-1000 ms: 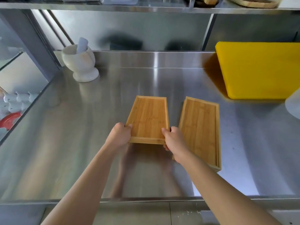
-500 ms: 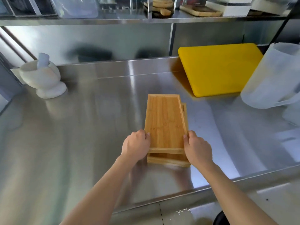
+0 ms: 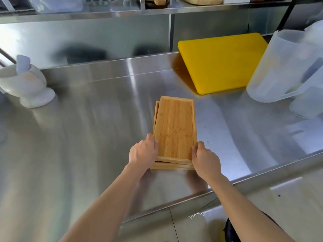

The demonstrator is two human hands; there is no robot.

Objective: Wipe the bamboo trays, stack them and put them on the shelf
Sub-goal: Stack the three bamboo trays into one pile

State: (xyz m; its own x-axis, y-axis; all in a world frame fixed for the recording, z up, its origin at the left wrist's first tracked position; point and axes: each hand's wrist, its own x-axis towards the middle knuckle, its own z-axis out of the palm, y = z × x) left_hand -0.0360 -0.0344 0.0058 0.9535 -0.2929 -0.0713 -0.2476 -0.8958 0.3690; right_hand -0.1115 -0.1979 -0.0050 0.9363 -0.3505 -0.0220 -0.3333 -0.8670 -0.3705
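Bamboo on bamboo at this point: the upper tray is set on the lower tray, and both sit mid-counter on the steel worktop, well apart from the yellow cutting board and the white mortar. So the stacking step looks to be what's in hand, with the squaring-up not quite finished, since a sliver of the lower tray is left peeking out along the left side and the near end.

The near corners are gripped from both sides. The left hand is curled around the left corner with the thumb laid on the rim and the fingers tucked under, out of sight. The right hand is clamped on the right corner the same way, thumb up on the edge. Both forearms are reached forward, fairly straight and low.

Next, the edges probably need nudging flush, then the pair has to be lifted level to the shelf overhead.
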